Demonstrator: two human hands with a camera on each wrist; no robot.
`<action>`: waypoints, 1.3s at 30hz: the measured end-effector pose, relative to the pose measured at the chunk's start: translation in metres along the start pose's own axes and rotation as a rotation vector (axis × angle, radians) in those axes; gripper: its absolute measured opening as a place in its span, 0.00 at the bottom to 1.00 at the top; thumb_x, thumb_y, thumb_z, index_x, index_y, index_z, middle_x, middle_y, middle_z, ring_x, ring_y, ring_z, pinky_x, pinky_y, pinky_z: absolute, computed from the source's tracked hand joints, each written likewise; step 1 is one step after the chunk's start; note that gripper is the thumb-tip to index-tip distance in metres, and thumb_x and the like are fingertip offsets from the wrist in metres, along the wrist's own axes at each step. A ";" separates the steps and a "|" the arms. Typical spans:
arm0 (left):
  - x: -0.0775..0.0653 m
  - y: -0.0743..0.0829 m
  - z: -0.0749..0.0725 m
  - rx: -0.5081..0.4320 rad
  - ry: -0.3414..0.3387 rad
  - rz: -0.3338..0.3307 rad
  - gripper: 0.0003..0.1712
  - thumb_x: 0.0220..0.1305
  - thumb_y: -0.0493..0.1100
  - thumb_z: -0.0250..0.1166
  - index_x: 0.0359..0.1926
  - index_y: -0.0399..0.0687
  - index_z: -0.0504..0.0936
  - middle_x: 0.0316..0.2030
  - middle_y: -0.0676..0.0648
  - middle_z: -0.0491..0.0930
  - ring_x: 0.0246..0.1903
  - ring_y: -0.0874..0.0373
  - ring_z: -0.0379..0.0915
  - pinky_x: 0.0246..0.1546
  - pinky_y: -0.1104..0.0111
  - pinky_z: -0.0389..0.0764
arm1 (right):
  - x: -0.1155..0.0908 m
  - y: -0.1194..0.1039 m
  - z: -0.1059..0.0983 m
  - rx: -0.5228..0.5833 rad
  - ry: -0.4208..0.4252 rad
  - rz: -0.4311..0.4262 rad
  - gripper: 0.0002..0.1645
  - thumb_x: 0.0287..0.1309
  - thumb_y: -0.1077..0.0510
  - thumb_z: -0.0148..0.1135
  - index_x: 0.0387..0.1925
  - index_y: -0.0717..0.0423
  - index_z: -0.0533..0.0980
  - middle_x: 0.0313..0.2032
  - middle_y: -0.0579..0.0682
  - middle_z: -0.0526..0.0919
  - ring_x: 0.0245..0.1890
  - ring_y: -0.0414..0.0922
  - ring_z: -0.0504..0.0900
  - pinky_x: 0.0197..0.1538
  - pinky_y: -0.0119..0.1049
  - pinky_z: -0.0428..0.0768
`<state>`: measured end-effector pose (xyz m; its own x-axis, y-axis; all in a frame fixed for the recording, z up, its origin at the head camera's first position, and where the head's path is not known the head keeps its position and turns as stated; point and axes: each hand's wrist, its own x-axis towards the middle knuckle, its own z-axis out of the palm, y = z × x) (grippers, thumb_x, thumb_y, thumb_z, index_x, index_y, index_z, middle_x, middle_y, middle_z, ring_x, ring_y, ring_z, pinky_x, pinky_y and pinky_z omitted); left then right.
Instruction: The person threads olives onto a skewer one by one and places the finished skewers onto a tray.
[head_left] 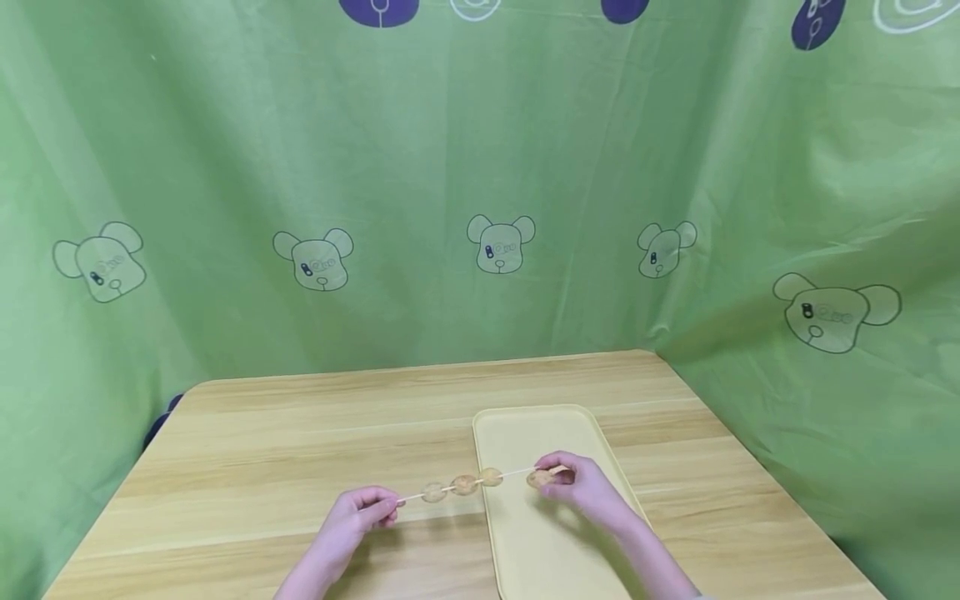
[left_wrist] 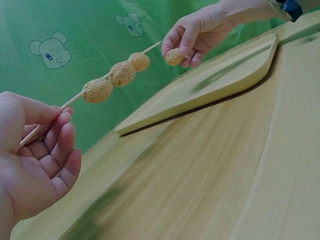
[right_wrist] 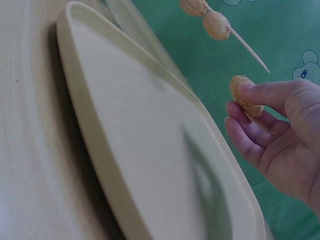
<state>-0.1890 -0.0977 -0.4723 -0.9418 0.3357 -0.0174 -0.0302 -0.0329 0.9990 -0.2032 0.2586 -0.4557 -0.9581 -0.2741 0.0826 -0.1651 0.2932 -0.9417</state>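
Observation:
My left hand [head_left: 352,523] pinches a thin wooden skewer [left_wrist: 74,100] near one end, between thumb and fingers. Three tan, wrinkled food balls [left_wrist: 122,73] are threaded along its middle, and the bare pointed tip [right_wrist: 261,64] points toward my right hand. That right hand [right_wrist: 295,132] holds a loose food ball [right_wrist: 245,95] of the same wrinkled look between thumb and fingertips, a small gap from the tip. Their exact kind I cannot tell. The skewer is held in the air, slanting slightly, partly over a cream tray [head_left: 525,533].
The rectangular, low-rimmed tray lies on a wood-grain table [head_left: 315,433]. Green curtains [head_left: 420,167] printed with bear heads hang behind and on both sides of the table. Something dark [head_left: 159,423] shows at the table's left edge.

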 end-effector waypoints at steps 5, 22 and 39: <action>-0.001 0.001 -0.001 0.004 0.002 0.005 0.13 0.58 0.36 0.60 0.39 0.27 0.77 0.29 0.45 0.77 0.30 0.59 0.73 0.42 0.64 0.77 | 0.001 -0.003 -0.002 0.036 -0.015 -0.024 0.22 0.48 0.69 0.64 0.46 0.74 0.71 0.36 0.58 0.80 0.34 0.41 0.80 0.39 0.32 0.79; -0.002 0.000 -0.005 -0.001 -0.020 0.009 0.13 0.59 0.36 0.59 0.39 0.27 0.77 0.28 0.49 0.77 0.30 0.59 0.73 0.39 0.67 0.78 | -0.001 -0.014 -0.005 0.033 -0.012 -0.051 0.22 0.49 0.69 0.64 0.46 0.76 0.70 0.36 0.61 0.80 0.32 0.38 0.79 0.38 0.33 0.79; -0.002 0.000 -0.002 0.040 -0.009 0.003 0.14 0.61 0.35 0.58 0.40 0.23 0.76 0.27 0.48 0.77 0.30 0.60 0.73 0.38 0.69 0.77 | -0.002 -0.008 -0.008 -0.004 0.003 -0.081 0.21 0.49 0.68 0.63 0.45 0.74 0.72 0.37 0.60 0.79 0.34 0.39 0.78 0.38 0.32 0.79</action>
<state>-0.1881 -0.1003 -0.4720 -0.9387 0.3444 -0.0145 -0.0139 0.0041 0.9999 -0.2015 0.2638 -0.4454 -0.9424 -0.2941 0.1592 -0.2426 0.2735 -0.9308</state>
